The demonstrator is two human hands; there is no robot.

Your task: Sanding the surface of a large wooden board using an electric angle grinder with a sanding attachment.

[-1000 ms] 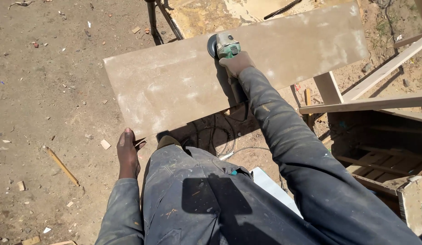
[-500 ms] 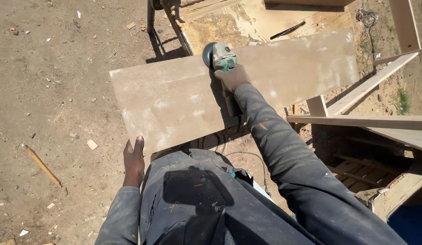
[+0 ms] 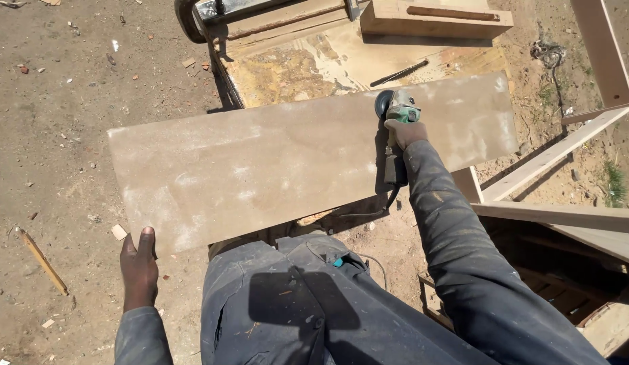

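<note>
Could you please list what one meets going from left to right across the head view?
Wooden stick on the ground → left hand → dusty board → angle grinder held by right hand → pale wooden slats.

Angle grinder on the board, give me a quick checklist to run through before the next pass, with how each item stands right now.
1. Right hand gripping the angle grinder: ok, fingers wrapped round its body.
2. Left hand away from the disc: ok, open at the board's near left corner, far from the tool.
3. Board supported: cannot tell, it lies over a workbench but its left end overhangs the ground.
4. Cord out of the path: ok, it trails below the board's near edge.
5. Disc guard fitted: cannot tell.
6. Surface ahead free of objects: ok, only dust shows.
</note>
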